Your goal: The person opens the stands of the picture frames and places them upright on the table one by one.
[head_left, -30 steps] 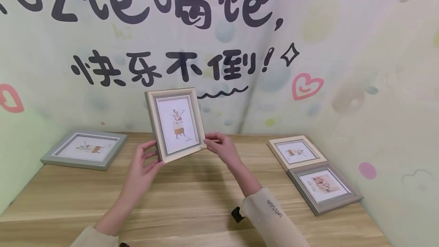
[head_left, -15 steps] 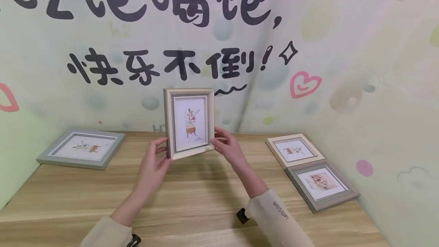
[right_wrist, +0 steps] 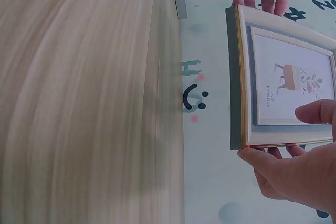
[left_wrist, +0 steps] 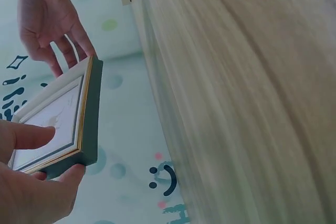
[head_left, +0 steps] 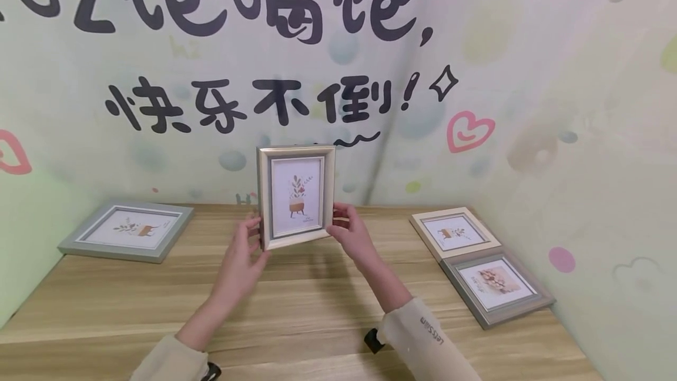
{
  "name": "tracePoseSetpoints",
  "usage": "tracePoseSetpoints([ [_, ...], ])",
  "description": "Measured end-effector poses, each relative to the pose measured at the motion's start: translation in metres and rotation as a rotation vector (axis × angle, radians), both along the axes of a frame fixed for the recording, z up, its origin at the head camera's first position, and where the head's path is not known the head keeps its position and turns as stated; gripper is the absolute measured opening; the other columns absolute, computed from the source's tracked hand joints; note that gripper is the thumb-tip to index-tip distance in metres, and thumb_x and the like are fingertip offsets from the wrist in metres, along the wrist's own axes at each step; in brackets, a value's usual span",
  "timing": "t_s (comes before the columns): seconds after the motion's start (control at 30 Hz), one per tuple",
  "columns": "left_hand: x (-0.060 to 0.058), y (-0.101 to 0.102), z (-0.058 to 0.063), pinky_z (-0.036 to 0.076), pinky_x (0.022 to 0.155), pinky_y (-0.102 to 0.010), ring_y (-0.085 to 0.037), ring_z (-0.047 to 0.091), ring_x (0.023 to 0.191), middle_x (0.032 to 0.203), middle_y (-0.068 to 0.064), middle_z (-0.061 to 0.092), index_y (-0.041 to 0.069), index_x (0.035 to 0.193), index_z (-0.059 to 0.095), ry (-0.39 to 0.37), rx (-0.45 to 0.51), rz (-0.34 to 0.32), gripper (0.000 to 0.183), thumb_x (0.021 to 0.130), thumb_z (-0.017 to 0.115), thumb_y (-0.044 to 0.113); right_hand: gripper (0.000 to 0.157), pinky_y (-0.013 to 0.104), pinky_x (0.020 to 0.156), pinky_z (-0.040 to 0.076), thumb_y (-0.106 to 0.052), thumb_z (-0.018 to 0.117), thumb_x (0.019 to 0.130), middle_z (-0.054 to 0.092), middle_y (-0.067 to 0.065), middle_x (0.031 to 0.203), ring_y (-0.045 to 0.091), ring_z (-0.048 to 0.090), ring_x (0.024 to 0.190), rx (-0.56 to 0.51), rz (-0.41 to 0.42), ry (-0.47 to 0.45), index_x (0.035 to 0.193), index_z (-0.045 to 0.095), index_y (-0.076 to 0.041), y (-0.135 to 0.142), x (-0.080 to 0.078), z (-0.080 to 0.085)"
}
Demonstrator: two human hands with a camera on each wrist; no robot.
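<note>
Swung closer to twelve o'clock and straightened, the cream picture frame (head_left: 297, 194) is raised, gripped by left hand (head_left: 240, 260) and right hand (head_left: 357, 241) (positioning, apparently); the next move likely calls for even support.

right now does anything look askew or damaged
No damage shows. Odd: the held frame looks upright, but the grey frame at left and the cream frame and brown frame at right lie with pictures sideways.
</note>
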State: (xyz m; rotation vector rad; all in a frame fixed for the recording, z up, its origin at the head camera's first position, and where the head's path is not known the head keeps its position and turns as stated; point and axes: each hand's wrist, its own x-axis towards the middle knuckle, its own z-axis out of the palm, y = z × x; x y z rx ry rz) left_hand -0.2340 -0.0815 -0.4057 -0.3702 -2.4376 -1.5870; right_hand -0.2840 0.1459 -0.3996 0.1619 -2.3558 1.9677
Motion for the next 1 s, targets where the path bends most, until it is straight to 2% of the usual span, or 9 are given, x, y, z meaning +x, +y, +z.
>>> tracePoseSetpoints([
  [0.1, 0.001, 0.001, 0.0, 0.039, 0.113, -0.041, -0.046, 0.037, 0.141, 0.158, -0.026, 0.012, -0.009, 0.146, 0.027, -0.014, 0.027, -0.006, 0.071, 0.084, 0.062, -0.016, 0.048, 0.032, 0.091, 0.055, 0.007, 0.055, 0.086, 0.052, 0.026, 0.13, 0.04, 0.056, 0.12, -0.01, 0.008, 0.01, 0.133, 0.046, 0.003, -0.003, 0.0, -0.003],
  [0.3, -0.001, 0.001, -0.001, 0.034, 0.117, -0.04, -0.047, 0.032, 0.142, 0.143, -0.027, 0.022, -0.008, 0.152, 0.017, -0.026, 0.064, -0.054, 0.08, 0.086, 0.063, -0.015, 0.051, 0.029, 0.089, 0.053, 0.008, 0.052, 0.082, 0.051, 0.025, 0.129, 0.039, 0.055, 0.118, -0.031, 0.001, 0.015, 0.132, 0.045, 0.002, -0.006, 0.0, -0.009],
  [0.47, -0.001, 0.002, -0.001, 0.035, 0.117, -0.048, -0.047, 0.03, 0.14, 0.14, -0.027, 0.021, -0.005, 0.156, 0.009, -0.025, 0.073, -0.069, 0.09, 0.087, 0.065, -0.012, 0.053, 0.028, 0.088, 0.052, 0.007, 0.053, 0.08, 0.051, 0.026, 0.129, 0.041, 0.055, 0.118, -0.029, -0.016, 0.037, 0.133, 0.046, 0.003, -0.007, 0.0, -0.011],
  [0.77, -0.004, 0.008, -0.002, 0.041, 0.115, -0.049, -0.043, 0.033, 0.137, 0.143, -0.026, 0.018, -0.008, 0.15, 0.017, -0.075, 0.07, 0.004, 0.088, 0.083, 0.074, -0.005, 0.047, 0.029, 0.089, 0.053, 0.004, 0.058, 0.084, 0.052, 0.027, 0.129, 0.042, 0.056, 0.119, -0.037, -0.022, 0.038, 0.128, 0.045, 0.005, -0.006, 0.0, -0.012],
  [1.0, -0.008, 0.01, -0.004, 0.05, 0.108, -0.045, -0.04, 0.04, 0.129, 0.139, -0.025, 0.023, -0.01, 0.138, 0.024, -0.085, 0.078, 0.007, 0.074, 0.082, 0.073, -0.008, 0.041, 0.028, 0.086, 0.055, 0.001, 0.065, 0.085, 0.054, 0.024, 0.126, 0.039, 0.058, 0.117, -0.027, -0.062, 0.005, 0.121, 0.044, 0.006, -0.002, -0.001, -0.014],
])
